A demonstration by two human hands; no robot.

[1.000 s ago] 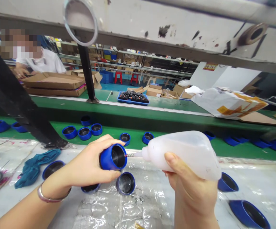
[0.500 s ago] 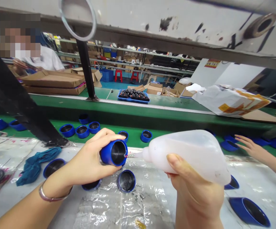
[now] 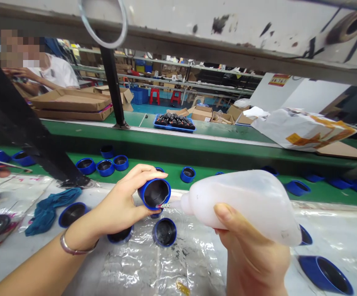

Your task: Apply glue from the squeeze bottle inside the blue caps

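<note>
Two green conveyor belts (image 3: pixel 203 133) run across a factory floor, with long metal shelving (image 3: pixel 166 76) stacked with goods far behind them. Beyond the belts, a co-worker in a white shirt (image 3: pixel 58 74) stands behind flat cardboard boxes (image 3: pixel 70 102). A white plastic sack (image 3: pixel 302 129) lies on the far belt, and so does a blue tray (image 3: pixel 174 122) of small black parts. Nearer, a clear plastic sheet (image 3: pixel 166 267) covers the work surface, with a teal cloth (image 3: pixel 44 213) bunched on it. Open blue cups stand along the lower belt (image 3: pixel 86 166) and on the sheet (image 3: pixel 164 232) (their insides look dark).

The left hand (image 3: pixel 119 201), a metal bracelet (image 3: pixel 75 246) on its wrist, holds one blue cup (image 3: pixel 154 194) up above the sheet, its mouth tilted toward the camera. Its fingers (image 3: pixel 141 174) curl closed around the cup's side. The right hand (image 3: pixel 249 250) grips a translucent white squeeze bottle (image 3: pixel 243 205), tilted with its neck toward the cup. Its thumb (image 3: pixel 223 213) presses the bottle's near face, while the other fingers are hidden behind it. The thin nozzle (image 3: pixel 163 204) reaches the cup's lower rim, touching it or just beside it (too small to tell).
</note>
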